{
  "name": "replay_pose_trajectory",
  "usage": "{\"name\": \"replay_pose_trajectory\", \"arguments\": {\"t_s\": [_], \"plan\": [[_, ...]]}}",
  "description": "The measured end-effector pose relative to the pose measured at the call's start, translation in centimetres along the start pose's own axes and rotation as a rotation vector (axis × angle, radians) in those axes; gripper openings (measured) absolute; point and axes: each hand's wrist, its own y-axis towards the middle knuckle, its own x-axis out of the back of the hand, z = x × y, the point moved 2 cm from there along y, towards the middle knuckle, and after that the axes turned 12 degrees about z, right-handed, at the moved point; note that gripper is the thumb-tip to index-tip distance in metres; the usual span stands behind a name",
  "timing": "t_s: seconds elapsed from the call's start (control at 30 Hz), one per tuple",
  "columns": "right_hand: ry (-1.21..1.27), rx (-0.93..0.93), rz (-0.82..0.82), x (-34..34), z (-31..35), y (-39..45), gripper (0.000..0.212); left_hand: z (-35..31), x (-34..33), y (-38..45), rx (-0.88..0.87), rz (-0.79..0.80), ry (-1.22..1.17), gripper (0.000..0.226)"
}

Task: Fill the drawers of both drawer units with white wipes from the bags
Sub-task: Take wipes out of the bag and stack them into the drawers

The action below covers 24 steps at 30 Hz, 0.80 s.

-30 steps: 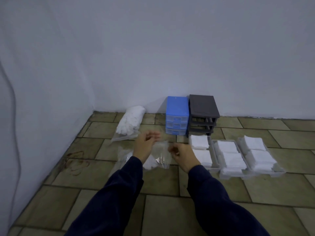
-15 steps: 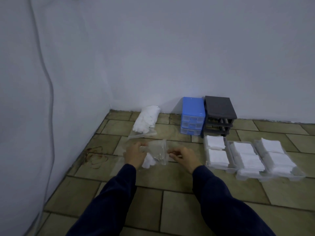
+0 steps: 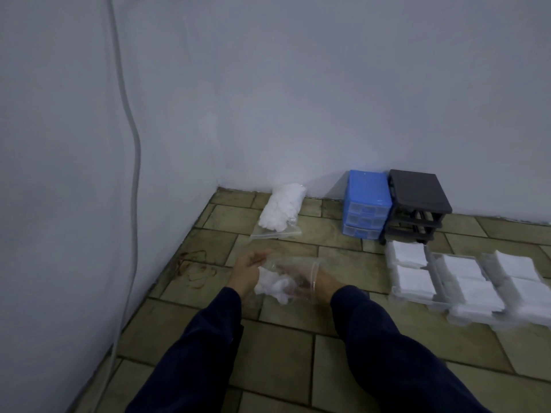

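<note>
My left hand (image 3: 247, 270) grips the left side of a clear plastic bag (image 3: 293, 265) just above the floor. My right hand (image 3: 320, 284) is pushed into the bag's mouth, and its fingers reach a small clump of white wipes (image 3: 272, 287); the plastic blurs them. A second, full bag of wipes (image 3: 281, 209) lies near the corner. The blue drawer unit (image 3: 367, 202) stands at the wall with its drawers in. Beside it the dark grey unit (image 3: 416, 204) stands with its slots open. Three clear drawers (image 3: 433, 265) holding stacked wipes lie on the floor to the right.
The tiled floor (image 3: 286, 332) meets white walls at the back and left. A grey cable (image 3: 135, 162) runs down the left wall. A reddish stain (image 3: 195, 271) marks the tiles near the left wall.
My right hand has gone from the bag's outer edge into the bag. The bag has dropped lower, and my view has swung left.
</note>
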Motion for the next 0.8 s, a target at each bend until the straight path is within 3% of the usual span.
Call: {"name": "replay_pose_trajectory", "arguments": {"t_s": [0.1,0.17,0.33,0.4,0.47,0.6,0.8], "plan": [[-0.199,-0.067,0.050,-0.5,-0.9,1.5,0.056,0.3,0.5,0.1,0.032,0.029,-0.046,0.054],[-0.281,-0.086,0.013,-0.6,-1.1,2.0,0.063,0.3,0.6,0.0,0.033,0.059,-0.066,0.054],[-0.360,-0.108,-0.078,-1.0,-1.7,2.1,0.048,-0.1,0.8,0.0,-0.058,-0.008,-0.093,0.046],[-0.236,-0.058,-0.111,-0.9,-1.8,2.4,0.038,0.0,1.1,0.1,-0.090,-0.042,-0.013,0.045],[0.035,-0.051,-0.150,-0.8,-1.3,2.6,0.014,0.3,1.4,0.2,-0.088,-0.039,0.093,0.050],[0.317,-0.111,-0.164,-0.3,-2.0,2.7,0.024,1.1,1.4,0.0,-0.044,0.021,0.219,0.050],[0.459,-0.050,-0.137,1.1,-3.5,0.7,0.028,1.1,0.1,-0.2,-0.013,0.046,0.365,0.029]]}}
